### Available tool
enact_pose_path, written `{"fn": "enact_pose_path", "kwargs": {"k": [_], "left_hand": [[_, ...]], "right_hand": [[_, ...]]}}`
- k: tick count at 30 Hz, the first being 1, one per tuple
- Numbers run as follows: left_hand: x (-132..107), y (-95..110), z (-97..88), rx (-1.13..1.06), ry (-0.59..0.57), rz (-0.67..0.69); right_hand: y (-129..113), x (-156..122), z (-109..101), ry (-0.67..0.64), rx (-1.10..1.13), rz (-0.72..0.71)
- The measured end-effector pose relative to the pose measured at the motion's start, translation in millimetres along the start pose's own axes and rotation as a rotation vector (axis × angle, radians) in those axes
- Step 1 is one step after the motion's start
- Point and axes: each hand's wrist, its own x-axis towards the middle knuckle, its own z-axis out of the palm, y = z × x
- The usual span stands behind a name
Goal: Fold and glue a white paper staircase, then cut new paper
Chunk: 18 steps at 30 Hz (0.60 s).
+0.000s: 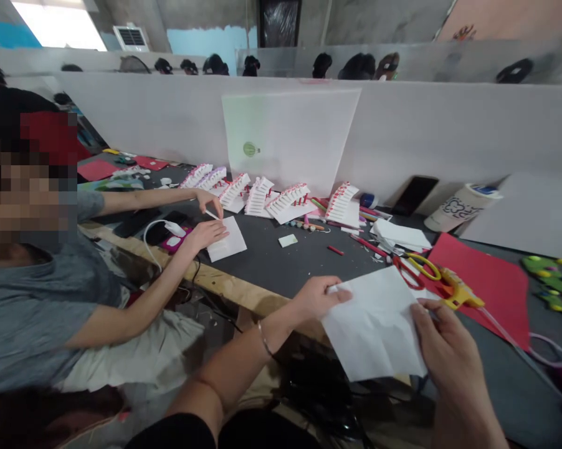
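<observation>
A creased sheet of white paper [374, 324] is stretched between my two hands, over the table's front edge. My left hand [316, 296] pinches its upper left corner between thumb and fingers. On the opposite side, my right hand [444, 337] grips the right edge, thumb on the near face. Just behind the sheet lie scissors with red and yellow handles [423, 267] and a yellow glue gun [458, 292]. The sheet partly covers the scissors.
A co-worker's hands [209, 234] press on folded white paper [229, 240] at left. Several small white-and-red paper stair models [288, 202] line the divider. Red paper [486, 287], a white paper stack [400, 234], a cup [461, 209] and a phone [414, 194] are at right.
</observation>
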Motion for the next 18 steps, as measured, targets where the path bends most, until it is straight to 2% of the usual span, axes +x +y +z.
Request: {"fn": "enact_pose_path", "kwargs": {"k": [4, 9, 14, 18], "left_hand": [[-33.7, -15.2, -2.0, 0.089, -0.019, -0.011], [-54.3, -18.0, -12.4, 0.205, -0.008, 0.056], [-60.5, -25.0, -16.9, 0.168, 0.022, 0.048], [-55.3, -35.8, -22.5, 0.094, 0.124, 0.028]], "right_hand": [[4.8, -24.3, -7.2, -0.012, -0.056, 0.031], [7.5, -40.1, -10.3, -0.017, -0.066, 0.006], [3.0, -44.0, 1.3, -0.082, 0.085, 0.078], [-0.4, -35.4, 15.7, -0.136, 0.252, 0.186]]}}
